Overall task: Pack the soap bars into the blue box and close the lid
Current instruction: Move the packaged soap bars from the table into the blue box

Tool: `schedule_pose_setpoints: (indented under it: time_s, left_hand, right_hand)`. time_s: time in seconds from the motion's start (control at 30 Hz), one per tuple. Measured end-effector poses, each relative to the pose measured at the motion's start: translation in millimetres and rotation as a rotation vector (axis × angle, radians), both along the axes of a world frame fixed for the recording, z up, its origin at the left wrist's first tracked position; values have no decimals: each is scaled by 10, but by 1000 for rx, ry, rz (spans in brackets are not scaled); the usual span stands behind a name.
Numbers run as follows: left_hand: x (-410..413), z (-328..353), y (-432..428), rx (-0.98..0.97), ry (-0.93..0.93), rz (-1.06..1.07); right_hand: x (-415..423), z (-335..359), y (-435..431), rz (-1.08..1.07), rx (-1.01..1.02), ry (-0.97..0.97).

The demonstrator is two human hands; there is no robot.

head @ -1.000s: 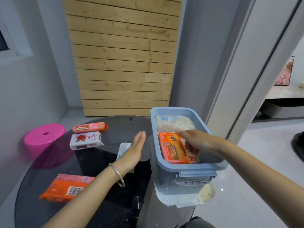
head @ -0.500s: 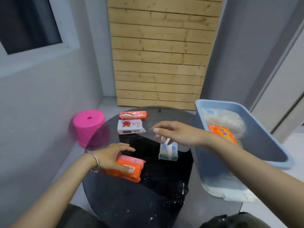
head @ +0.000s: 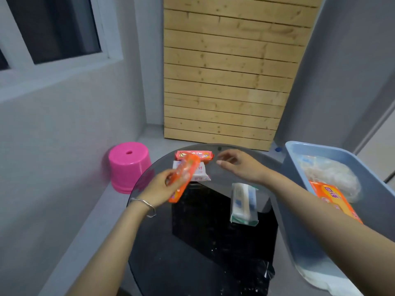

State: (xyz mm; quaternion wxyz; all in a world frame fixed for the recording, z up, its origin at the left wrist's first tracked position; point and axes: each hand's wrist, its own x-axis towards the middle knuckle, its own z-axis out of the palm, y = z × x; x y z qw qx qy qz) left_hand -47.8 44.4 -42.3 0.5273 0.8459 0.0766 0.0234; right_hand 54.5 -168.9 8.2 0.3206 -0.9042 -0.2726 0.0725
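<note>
My left hand (head: 161, 188) grips an orange soap pack (head: 184, 177), lifted off the round dark glass table (head: 203, 263) and tilted. My right hand (head: 240, 166) hovers open over the far side of the table, fingers apart, holding nothing. Behind the lifted pack lie a white soap bar with red print (head: 201, 175) and an orange-pink soap bar (head: 206, 155). A white and blue soap pack (head: 243, 202) rests near the table's middle. The open blue box (head: 299, 150) stands at the right, holding an orange soap pack (head: 330, 196) and a clear plastic bag (head: 335, 175).
A pink plastic stool (head: 128, 165) stands on the floor left of the table. A white lid (head: 316, 280) lies under the blue box. A wooden slat panel (head: 230, 82) leans on the grey wall behind; a window is at upper left.
My left hand took hold of the orange soap pack and raised it off the table. My right hand left the box and moved out over the far soap bars. The view swung left.
</note>
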Motion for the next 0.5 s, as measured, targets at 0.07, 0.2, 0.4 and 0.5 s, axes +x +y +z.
schedule_pose_setpoints:
  time_s: [0.07, 0.2, 0.4, 0.5]
  left_hand:
    - [90, 22, 5, -393, 21, 67]
    - [197, -40, 103, -1011, 50, 256]
    - [301, -150, 163, -1194, 65, 396]
    - [348, -159, 202, -1104, 50, 413]
  right_hand:
    - [207, -41, 85, -40, 129, 85]
    - [579, -209, 350, -44, 171, 55]
    - [927, -339, 867, 47, 130, 134]
    - [1010, -430, 1007, 75, -8, 173]
